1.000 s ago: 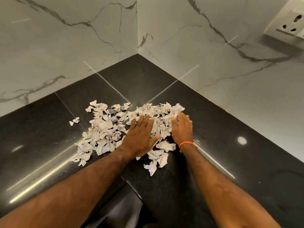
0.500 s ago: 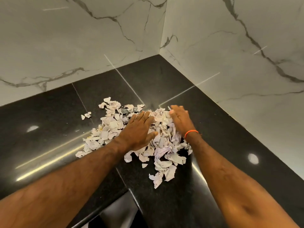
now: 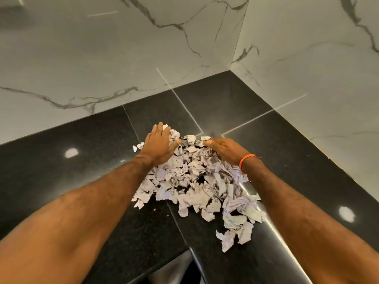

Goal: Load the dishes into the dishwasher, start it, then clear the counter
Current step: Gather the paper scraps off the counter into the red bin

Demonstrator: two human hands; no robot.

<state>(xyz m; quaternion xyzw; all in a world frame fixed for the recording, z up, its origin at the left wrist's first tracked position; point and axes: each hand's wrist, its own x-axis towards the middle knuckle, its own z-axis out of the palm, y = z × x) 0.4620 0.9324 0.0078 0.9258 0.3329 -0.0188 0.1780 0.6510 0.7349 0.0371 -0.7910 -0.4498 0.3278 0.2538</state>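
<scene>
A heap of torn, crumpled white paper scraps (image 3: 196, 181) lies on the black granite counter (image 3: 71, 181) near its inner corner. My left hand (image 3: 159, 145) lies flat with straight fingers on the far left edge of the heap. My right hand (image 3: 223, 149), an orange band on its wrist, rests palm down on the far right side, fingers pointing left toward the other hand. Both hands cup the heap's far side. Scraps trail toward the counter's front edge (image 3: 233, 236).
White marble-patterned walls (image 3: 102, 58) meet in a corner behind the counter. The counter's inner front edge runs near the bottom middle, with a gap to a dim grey surface (image 3: 174, 269) below. Bare black counter lies left and right of the heap.
Both hands have reached farther back around the heap. The scraps have been swept together and drawn toward the front edge, the spread on the left now gathered in.
</scene>
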